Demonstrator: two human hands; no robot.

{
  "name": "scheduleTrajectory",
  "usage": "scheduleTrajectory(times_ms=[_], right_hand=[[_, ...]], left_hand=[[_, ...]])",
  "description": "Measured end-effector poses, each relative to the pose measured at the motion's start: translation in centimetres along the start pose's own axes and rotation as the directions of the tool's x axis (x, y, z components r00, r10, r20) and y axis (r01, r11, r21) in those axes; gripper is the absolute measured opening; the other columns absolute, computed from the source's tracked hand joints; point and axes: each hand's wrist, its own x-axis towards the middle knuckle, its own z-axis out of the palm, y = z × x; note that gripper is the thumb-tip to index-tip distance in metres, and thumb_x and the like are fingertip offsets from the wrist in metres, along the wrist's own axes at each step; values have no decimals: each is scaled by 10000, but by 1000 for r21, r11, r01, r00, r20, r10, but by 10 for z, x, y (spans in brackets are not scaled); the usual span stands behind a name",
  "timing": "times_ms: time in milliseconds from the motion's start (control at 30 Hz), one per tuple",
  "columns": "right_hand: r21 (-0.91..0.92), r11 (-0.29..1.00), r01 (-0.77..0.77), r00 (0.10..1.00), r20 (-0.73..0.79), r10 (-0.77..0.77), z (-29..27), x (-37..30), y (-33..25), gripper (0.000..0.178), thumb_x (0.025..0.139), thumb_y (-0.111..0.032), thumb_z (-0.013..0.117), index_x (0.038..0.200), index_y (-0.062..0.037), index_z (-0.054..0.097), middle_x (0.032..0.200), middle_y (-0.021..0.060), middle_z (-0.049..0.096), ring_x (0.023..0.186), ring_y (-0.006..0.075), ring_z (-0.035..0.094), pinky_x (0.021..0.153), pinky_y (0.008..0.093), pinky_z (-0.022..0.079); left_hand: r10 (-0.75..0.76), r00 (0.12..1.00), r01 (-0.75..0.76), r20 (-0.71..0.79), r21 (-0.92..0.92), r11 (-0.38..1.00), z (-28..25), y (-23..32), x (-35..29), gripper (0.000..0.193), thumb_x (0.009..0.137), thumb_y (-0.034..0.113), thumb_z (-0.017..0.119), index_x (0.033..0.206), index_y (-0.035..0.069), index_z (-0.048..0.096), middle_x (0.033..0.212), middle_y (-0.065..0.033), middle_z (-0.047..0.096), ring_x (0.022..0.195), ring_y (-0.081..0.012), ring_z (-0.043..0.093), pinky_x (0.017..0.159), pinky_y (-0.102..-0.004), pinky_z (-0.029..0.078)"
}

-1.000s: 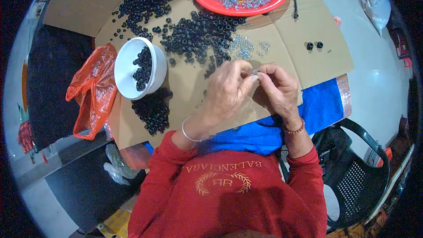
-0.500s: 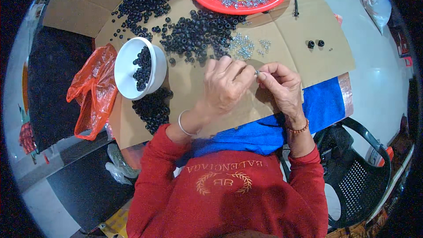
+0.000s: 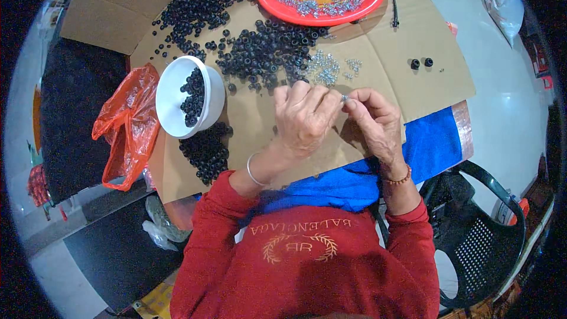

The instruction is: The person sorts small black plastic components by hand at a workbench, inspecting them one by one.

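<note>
In the head view, the right hand [image 3: 378,124] has its fingers clamped on a small metal piece [image 3: 344,98] above the cardboard [image 3: 245,142]; the left hand [image 3: 304,119] curls beside it, its grip hidden. Black beads [image 3: 266,53] lie beyond.

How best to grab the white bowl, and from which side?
Probably pinch the white bowl by its right rim, coming from the right: that outer wall faces the left hand, while the red bag crowds its left and a heap of black pieces its near side.
</note>
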Motion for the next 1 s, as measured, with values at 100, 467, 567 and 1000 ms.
scheduleTrajectory(times_ms=[100, 467, 567, 1000], right_hand=[[45, 998, -53, 999, -4, 54, 0, -2, -5, 88, 861, -76, 573, 909, -3, 585, 817, -15, 582, 747, 43, 510, 662, 173, 413], [-424, 823, 379, 919, 68, -388, -4, 1, -3, 17, 813, 22, 562, 822, 14, 549, 768, 29, 523, 659, 87, 481, 572, 214, 394], [-279, 929, 244, 969, 44, -241, -5, 0, 3, 18, 823, 21, 553, 840, 18, 547, 793, 28, 527, 683, 83, 497, 594, 208, 404], [2, 995, 97, 995, -4, -97, -5, -3, -2, 53, 863, -36, 543, 890, 4, 567, 814, -13, 549, 729, 28, 484, 616, 158, 382]], left_hand=[[9, 1000, -9, -28, -1, 1000, 3, 0, -1, 129, 666, 187, 632, 748, 144, 542, 681, 37, 474, 658, -144, 457, 615, -327, 303], [-141, 957, 252, 255, -481, 840, -3, -2, -1, 72, 812, 121, 555, 829, 51, 560, 734, -54, 525, 702, -229, 501, 630, -353, 366], [-181, 913, 388, 366, -638, 665, -6, -1, 0, 107, 866, 101, 506, 864, 7, 556, 732, -79, 512, 700, -211, 495, 640, -317, 396], [-276, 867, 499, 416, -705, 505, -8, 3, 1, 107, 844, 75, 588, 906, 1, 540, 780, -44, 547, 717, -104, 516, 641, -253, 443]])
